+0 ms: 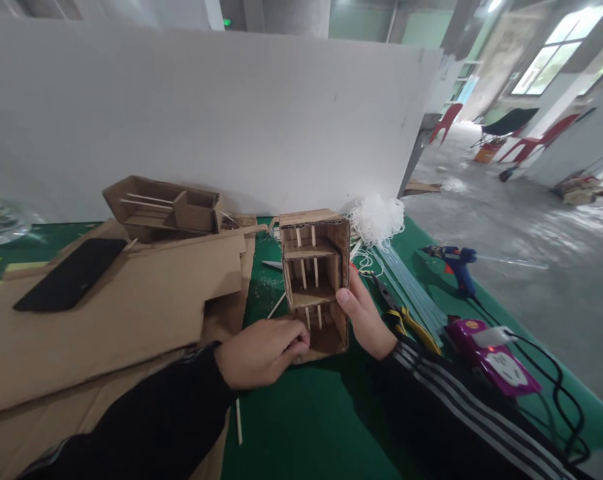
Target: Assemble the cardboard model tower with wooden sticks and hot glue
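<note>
Cardboard box (326,292) is gripped at its right wall by the right hand (369,321), thumb on the front edge; the left hand (266,348) is curled at the lowest compartment, any hold hidden. 3 compartments are crossed by 2 pale sticks (316,273) each. Bare green tabletop (291,420) is seen in front; the box is flanked by cardboard sheets (156,293), left, and pliers (420,330), right.

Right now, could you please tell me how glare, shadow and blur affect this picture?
In the head view, the window at upper right looks washed out, and the floor shows bright reflections; a dark shadow falls on the green table beside the right sleeve; the clear plastic at far left looks smeared; the cardboard box looks fairly sharp.
</note>
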A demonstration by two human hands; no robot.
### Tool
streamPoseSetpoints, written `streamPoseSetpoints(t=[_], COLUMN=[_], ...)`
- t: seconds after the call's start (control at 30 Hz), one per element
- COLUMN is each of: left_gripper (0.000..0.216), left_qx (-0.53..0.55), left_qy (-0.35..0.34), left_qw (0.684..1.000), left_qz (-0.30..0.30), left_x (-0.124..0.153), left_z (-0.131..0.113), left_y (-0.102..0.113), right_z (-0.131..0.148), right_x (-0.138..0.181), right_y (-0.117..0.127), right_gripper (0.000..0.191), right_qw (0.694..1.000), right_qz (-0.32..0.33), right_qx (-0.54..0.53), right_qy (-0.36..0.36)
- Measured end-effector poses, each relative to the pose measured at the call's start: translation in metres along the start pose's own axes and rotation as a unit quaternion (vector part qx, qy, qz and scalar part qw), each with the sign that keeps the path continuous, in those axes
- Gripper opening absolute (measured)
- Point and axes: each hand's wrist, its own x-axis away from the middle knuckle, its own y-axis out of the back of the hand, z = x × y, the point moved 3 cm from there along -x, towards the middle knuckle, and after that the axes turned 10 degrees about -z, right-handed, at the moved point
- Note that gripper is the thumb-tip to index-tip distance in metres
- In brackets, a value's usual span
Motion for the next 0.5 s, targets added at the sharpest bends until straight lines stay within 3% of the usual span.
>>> streamPoseSetpoints(t=[0.5], left_gripper=[0.011], left_qx=[0.070], left_qy=[0.041], left_qw=[0.997], left_qz=[0.004], left_x=[-0.0012], left_z=[-0.0005], left_y=[-0.0001], right_z=[0.0018], right_x=[0.0004], right_y=[-0.0029], right_gripper=[0.059], right_qw=[1.000], right_qz=[0.017], right_qx=[-0.010], right_qy=[-0.008])
